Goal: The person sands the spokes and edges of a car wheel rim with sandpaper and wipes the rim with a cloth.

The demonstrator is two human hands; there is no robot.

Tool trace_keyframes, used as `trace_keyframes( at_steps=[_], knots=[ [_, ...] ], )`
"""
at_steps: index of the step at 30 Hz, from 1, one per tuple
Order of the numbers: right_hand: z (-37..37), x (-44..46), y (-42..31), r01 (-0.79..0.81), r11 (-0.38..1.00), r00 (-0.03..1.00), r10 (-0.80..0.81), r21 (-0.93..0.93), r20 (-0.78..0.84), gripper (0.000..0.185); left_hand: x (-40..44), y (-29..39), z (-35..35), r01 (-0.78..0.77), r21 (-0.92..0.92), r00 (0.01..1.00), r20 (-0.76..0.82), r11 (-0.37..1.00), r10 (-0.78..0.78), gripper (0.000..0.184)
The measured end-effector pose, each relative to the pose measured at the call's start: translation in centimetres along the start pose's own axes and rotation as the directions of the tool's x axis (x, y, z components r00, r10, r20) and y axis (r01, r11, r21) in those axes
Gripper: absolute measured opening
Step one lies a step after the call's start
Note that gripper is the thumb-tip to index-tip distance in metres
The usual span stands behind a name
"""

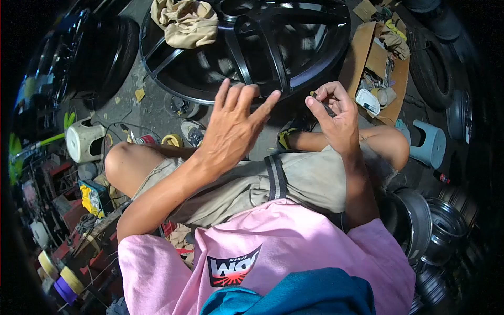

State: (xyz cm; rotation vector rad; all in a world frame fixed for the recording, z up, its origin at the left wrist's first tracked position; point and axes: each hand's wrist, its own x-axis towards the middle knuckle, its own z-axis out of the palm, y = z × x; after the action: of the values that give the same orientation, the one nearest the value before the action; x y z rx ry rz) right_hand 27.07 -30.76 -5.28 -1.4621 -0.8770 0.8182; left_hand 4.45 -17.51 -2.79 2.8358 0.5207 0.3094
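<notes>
A black alloy wheel [286, 47] with wide spokes lies in front of me, its near rim just beyond my hands. My left hand [231, 118] is raised in front of the near rim, fingers apart and nothing in it. To its right, my right hand [338, 115] is closed in a pinch, thumb toward the fingers. A small dark piece shows between them, too little visible to name. On the upper left of the wheel lies a crumpled beige cloth [191, 23].
Right of the wheel stands a cardboard box [386, 102] full of rags and scraps, with a tire [428, 68] beyond. A white stool [84, 140] is at left, a blue stool [429, 143] at right. Several metal rims [446, 223] sit lower right; tools and polishing pads [71, 281] crowd the lower left.
</notes>
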Motion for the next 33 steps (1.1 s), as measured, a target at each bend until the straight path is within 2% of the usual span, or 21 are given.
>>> trace_keyframes(
  at_steps=[2,3,4,7,9,11,13,15,16,20,21,23,26,27,29,30,32,33],
  knots=[
    [0.4,0.4,-0.3,0.062,0.996,0.998,-0.063,-0.057,-0.016,0.018,0.6,0.3,0.5,-0.028,0.011,0.999,-0.018,1.0,0.028,0.074],
    [0.4,0.8,-0.3,0.221,0.943,0.974,-0.228,-0.247,0.0,0.017,0.6,0.1,0.6,-0.024,0.009,0.999,-0.021,1.0,0.024,0.074],
    [0.3,1.0,-0.5,0.362,0.83,0.924,-0.38,-0.424,0.047,0.017,0.6,0.0,0.6,-0.035,0.018,0.999,-0.016,0.999,0.035,0.075],
    [0.8,0.5,-1.2,0.409,0.75,0.899,-0.429,-0.52,0.089,0.02,-0.1,-1.1,-0.6,-0.049,0.018,0.997,0.053,0.999,0.048,0.076],
    [1.1,0.6,-0.7,0.435,0.711,0.884,-0.454,-0.553,0.113,0.026,-1.0,-2.4,-1.8,-0.06,0.055,0.998,0.04,0.997,0.058,0.073],
    [1.8,0.9,-0.8,0.603,0.512,0.755,-0.614,-0.612,0.231,0.033,-0.7,-3.8,-3.9,-0.052,0.052,0.999,0.016,0.997,0.051,0.061],
    [2.1,0.8,-0.9,0.61,0.491,0.755,-0.599,-0.622,0.266,0.034,0.0,-5.2,-5.2,0.027,0.042,0.999,-0.036,0.999,-0.025,0.05],
    [2.2,0.5,-0.3,0.646,0.346,0.708,-0.606,-0.681,0.363,0.035,1.0,-6.6,-6.7,0.022,0.065,0.992,-0.123,0.998,-0.014,0.042],
    [2.1,0.2,0.2,0.64,0.326,0.713,-0.589,-0.696,0.38,0.041,1.5,-7.4,-7.5,0.025,0.088,0.989,-0.146,0.996,-0.012,0.04],
    [1.9,0.2,0.0,0.654,0.295,0.698,-0.59,-0.696,0.405,0.046,3.1,-11.8,-9.5,0.001,0.171,0.974,-0.222,0.985,0.037,0.031],
    [2.2,0.2,-0.9,0.649,0.296,0.692,-0.613,-0.701,0.381,0.049,3.3,-13.7,-9.5,-0.014,0.251,0.962,-0.26,0.968,0.082,0.029],
    [2.6,0.1,-1.2,0.642,0.295,0.687,-0.631,-0.708,0.36,0.052,3.6,-16.8,-10.4,0.016,0.282,0.98,-0.195,0.959,0.041,0.031],
    [2.6,0.5,0.0,0.667,0.291,0.687,-0.595,-0.685,0.417,0.053,3.2,-22.3,-10.9,0.141,0.339,0.983,-0.16,0.93,-0.091,0.028],
    [2.4,0.5,-0.2,0.675,0.284,0.682,-0.592,-0.681,0.429,0.053,2.4,-24.8,-10.4,0.116,0.342,0.975,-0.221,0.933,-0.041,0.028],
    [2.2,0.2,-0.4,0.62,0.227,0.718,-0.55,-0.751,0.427,0.053,1.0,-27.6,-9.7,0.216,0.238,0.959,-0.236,0.947,-0.159,0.033],
    [2.3,0.1,-0.4,0.613,0.23,0.728,-0.537,-0.756,0.426,0.046,0.5,-28.6,-9.4,0.223,0.231,0.957,-0.239,0.947,-0.167,0.033],
    [4.0,0.1,-0.1,0.64,0.221,0.704,-0.551,-0.736,0.447,0.042,-0.3,-30.1,-9.0,0.282,0.099,0.954,-0.131,0.954,-0.268,0.036],
    [5.2,0.1,0.1,0.664,0.213,0.679,-0.574,-0.716,0.458,0.038,-0.4,-30.7,-8.7,0.284,0.099,0.953,-0.136,0.954,-0.27,0.036]
  ],
)
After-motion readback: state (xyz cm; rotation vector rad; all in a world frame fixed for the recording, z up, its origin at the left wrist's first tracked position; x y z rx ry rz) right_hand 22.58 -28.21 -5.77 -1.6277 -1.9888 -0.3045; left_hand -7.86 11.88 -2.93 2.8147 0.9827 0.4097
